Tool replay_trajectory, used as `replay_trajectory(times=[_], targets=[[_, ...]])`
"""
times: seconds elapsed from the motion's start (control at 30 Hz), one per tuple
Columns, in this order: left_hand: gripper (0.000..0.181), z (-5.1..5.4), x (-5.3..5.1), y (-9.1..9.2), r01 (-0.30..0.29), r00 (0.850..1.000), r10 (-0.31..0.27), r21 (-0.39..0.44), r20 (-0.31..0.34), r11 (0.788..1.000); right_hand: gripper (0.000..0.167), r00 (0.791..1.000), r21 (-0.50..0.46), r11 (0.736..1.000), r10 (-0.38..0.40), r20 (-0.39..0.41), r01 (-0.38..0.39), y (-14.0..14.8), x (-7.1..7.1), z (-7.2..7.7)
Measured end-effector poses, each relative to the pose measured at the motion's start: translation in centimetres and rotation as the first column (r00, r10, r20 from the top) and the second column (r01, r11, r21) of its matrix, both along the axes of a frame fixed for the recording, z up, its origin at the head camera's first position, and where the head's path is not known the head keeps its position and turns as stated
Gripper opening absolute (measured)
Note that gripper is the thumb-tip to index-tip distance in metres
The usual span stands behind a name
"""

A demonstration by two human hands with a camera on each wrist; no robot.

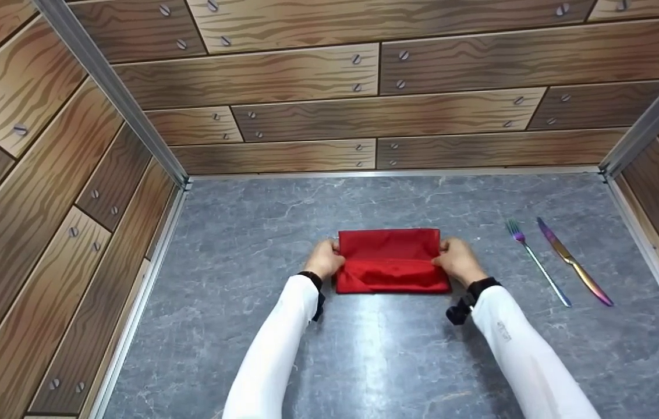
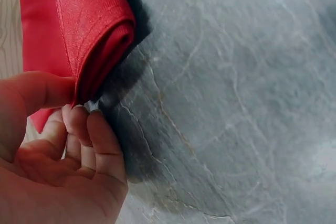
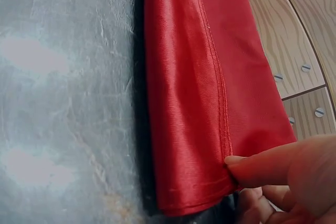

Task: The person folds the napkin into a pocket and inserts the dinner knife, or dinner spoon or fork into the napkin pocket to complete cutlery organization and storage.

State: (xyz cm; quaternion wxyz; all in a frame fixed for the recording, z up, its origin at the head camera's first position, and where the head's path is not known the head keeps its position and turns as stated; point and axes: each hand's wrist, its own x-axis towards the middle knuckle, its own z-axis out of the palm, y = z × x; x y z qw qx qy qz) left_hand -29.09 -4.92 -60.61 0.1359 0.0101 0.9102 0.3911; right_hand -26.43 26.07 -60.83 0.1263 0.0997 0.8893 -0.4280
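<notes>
A red cloth napkin (image 1: pixel 390 244), folded into a wide rectangle, is in the middle of the grey marbled surface. Its near part is folded over the far part, with a stitched hem running across. At the left end, my left hand (image 1: pixel 324 259) pinches the folded edge between thumb and fingers; the left wrist view shows stacked layers of the napkin (image 2: pixel 97 30) beside the thumb. My right hand (image 1: pixel 460 260) pinches the opposite end. In the right wrist view its thumb presses on the hem of the napkin (image 3: pixel 184 98), and the other fingers are partly hidden behind the cloth.
To the right lie a fork (image 1: pixel 536 262) and a knife (image 1: pixel 574 262), both with a rainbow metallic finish, side by side and slanted. Wood-patterned walls (image 1: pixel 306 75) with metal edging enclose the surface at the back, left and right.
</notes>
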Motion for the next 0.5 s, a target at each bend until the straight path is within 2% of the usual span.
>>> replay_trajectory(times=[0.1,0.23,0.37,0.43,0.5], targets=[[0.020,-0.1,0.1,-0.1,-0.003,1.000,0.004,0.017,-0.014,1.000,0.023,0.999,0.005,1.000,0.004,-0.036,-0.003,0.0,0.1,-0.1],[0.038,-0.4,0.1,-0.2,-0.019,1.000,0.018,0.112,0.008,0.994,0.028,0.995,-0.013,1.000,0.009,-0.101,-0.010,0.1,0.3,-0.5],[0.055,-0.6,-0.1,-0.3,-0.010,1.000,0.007,0.178,0.015,0.984,0.034,0.992,-0.045,0.999,0.008,-0.124,-0.013,0.3,0.4,-0.9],[0.055,-0.7,-0.1,-0.4,-0.004,1.000,0.001,0.195,0.015,0.981,0.033,0.990,-0.053,0.998,0.009,-0.140,-0.016,0.3,0.4,-1.1],[0.047,-0.8,-0.2,-0.4,0.004,1.000,-0.008,0.218,0.020,0.976,0.030,0.987,-0.046,0.999,0.013,-0.163,-0.021,0.3,0.4,-1.3]])
